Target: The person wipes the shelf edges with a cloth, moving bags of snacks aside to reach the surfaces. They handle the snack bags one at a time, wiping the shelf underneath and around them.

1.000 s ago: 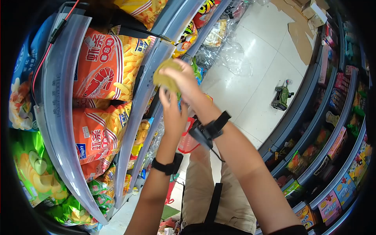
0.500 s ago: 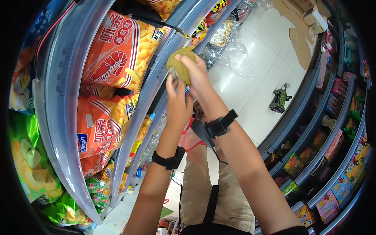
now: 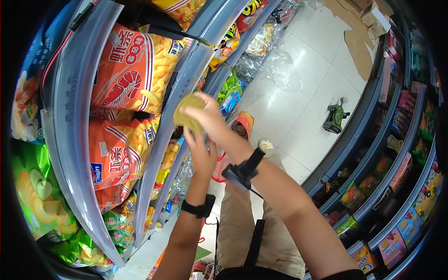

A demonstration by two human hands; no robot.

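Head view: both hands' fingers closed on yellow-green cloth (image 3: 187, 115), right hand (image 3: 207, 122) above left hand (image 3: 201, 151).

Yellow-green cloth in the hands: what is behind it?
Behind the cloth runs the grey shelf edge, with orange snack bags beyond. The strip it covers is hidden.

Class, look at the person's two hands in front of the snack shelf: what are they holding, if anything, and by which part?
A yellow-green cloth, bunched. The right hand grips its right side from above; the left hand meets its lower edge from below, though that grip is partly hidden.
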